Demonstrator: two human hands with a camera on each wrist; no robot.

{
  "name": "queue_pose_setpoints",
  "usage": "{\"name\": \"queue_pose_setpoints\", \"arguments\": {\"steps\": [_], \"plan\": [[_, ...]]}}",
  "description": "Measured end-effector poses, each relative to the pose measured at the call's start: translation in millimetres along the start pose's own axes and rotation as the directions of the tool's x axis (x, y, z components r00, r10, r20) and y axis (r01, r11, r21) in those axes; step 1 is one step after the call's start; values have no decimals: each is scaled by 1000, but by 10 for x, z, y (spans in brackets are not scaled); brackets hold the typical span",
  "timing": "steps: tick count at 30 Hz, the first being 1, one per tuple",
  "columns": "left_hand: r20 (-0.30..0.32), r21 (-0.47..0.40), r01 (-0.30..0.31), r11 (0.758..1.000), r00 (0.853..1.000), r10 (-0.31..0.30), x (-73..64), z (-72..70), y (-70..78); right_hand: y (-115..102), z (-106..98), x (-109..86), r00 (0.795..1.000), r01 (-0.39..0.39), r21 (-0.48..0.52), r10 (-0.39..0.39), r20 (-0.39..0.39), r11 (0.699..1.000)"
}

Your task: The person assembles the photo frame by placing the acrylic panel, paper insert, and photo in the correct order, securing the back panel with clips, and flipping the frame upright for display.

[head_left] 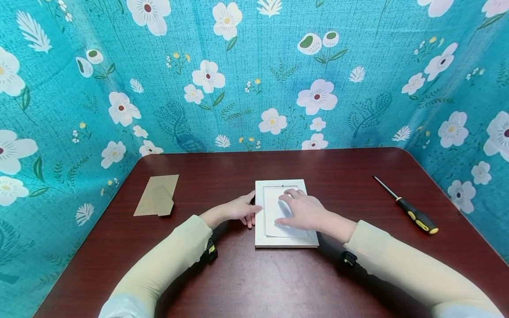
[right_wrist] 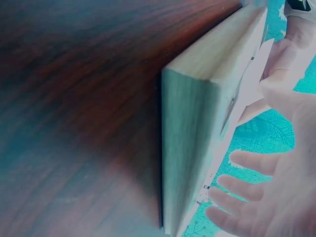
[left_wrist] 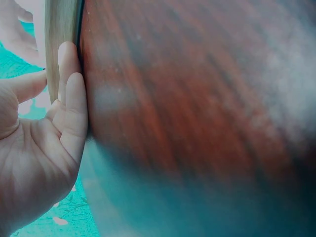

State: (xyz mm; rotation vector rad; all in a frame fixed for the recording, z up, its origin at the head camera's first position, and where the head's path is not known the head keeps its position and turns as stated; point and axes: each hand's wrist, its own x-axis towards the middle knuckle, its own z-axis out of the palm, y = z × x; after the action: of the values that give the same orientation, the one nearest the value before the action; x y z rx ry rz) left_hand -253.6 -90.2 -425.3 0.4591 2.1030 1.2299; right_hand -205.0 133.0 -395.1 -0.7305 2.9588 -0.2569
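Observation:
A white picture frame lies back side up on the table, with a white sheet of paper over its recess. My left hand grips the frame's left edge, thumb on top and fingers along the side. In the left wrist view those fingers lie against the pale wooden edge. Over the paper hovers my right hand, thumb and fingers spread. From the right wrist view, one end of the paper stands away from the frame near the thumb, and the other fingers hold nothing.
A brown backing board with a fold-out stand lies at the left of the dark red table. To the right is a black and yellow screwdriver, its tip pointing away. A blue floral cloth hangs behind the table.

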Motion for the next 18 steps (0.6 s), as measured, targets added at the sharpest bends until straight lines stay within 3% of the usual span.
{"name": "queue_pose_setpoints", "arguments": {"steps": [9,18], "plan": [[-2,-10,12,1000,1000,-12,-4,9,-4,47,49,-71,988,57,-17,-54,143,998],[-4,2,9,1000,1000,-9,-8,1,0,51,48,-46,981,65,-22,-60,184,998]]}}
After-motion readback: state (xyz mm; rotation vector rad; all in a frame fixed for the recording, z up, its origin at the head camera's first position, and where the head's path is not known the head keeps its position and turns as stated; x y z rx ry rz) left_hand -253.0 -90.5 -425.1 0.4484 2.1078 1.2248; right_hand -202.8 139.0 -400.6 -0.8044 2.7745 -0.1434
